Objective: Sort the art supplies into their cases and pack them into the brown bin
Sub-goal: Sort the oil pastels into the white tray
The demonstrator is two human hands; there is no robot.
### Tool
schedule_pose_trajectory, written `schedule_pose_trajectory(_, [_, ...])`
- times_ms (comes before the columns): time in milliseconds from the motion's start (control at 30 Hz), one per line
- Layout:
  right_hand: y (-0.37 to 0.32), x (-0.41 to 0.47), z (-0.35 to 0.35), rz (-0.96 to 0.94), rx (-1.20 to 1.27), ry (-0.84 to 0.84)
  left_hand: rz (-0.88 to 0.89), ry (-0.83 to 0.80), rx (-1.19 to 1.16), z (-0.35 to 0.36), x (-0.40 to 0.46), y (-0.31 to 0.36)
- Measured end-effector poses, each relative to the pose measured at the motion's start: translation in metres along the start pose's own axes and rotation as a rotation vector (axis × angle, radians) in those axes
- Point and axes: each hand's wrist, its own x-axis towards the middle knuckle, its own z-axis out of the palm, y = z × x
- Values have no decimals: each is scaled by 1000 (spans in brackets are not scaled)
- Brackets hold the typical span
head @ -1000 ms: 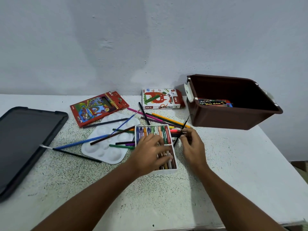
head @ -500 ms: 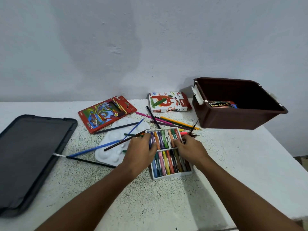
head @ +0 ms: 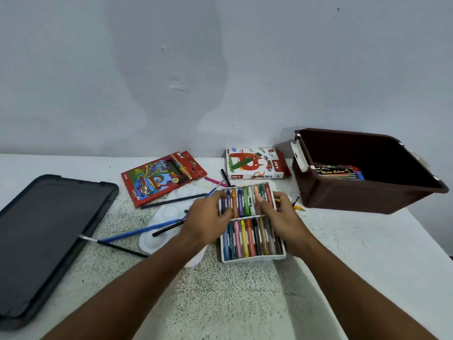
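A: Why is the pastel tray (head: 252, 256) held from both sides?

B: It is judged that the tray is being steadied or lifted so it can be slid into the oil pastels box (head: 255, 163), which lies just beyond it at the far edge of the table (head: 343, 253); the left hand (head: 208, 223) is curled round the tray's left edge, and the right hand (head: 282, 220) is curled round the right edge with fingers laid over the far row.

A: What is kept in the tray?

B: Two rows of pastels are seen, side by side, apparently full.

A: And the brown bin (head: 362, 195)?

B: It is placed to the right, near the wall; one flat watercolour case (head: 335, 171) is seen inside, against its left wall; the rest of the floor is dark.

A: What is left unsorted?

B: Loose pencils (head: 137, 233) are scattered over a white palette (head: 157, 239) to the left; the red pencil case (head: 161, 177) lies beyond them; a dark lid (head: 44, 241) is set at the far left.
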Motion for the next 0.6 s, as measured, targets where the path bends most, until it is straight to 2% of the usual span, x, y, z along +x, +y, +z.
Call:
schedule_pose_trajectory(167, [-11, 31, -4, 133, 225, -81, -54, -7, -274, -14, 17, -4])
schedule_pose_trajectory(267, [-17, 47, -7, 149, 260, -100, -66, -10, -376, -25, 29, -19])
schedule_pose_trajectory(333, [-21, 58, -5, 137, 280, -86, -61, 37, -290, -33, 43, -31])
schedule_pose_trajectory(467, [-23, 81, 1, 91, 281, -75, -6, 146, 89, -51, 77, -60])
schedule_pose_trajectory(533, [-32, 81, 5, 112, 306, -84, -16, 136, 270, -57, 90, -70])
schedule_pose_trajectory(600, [-30, 89, 4, 124, 297, -84, -99, 77, 396, -62, 99, -74])
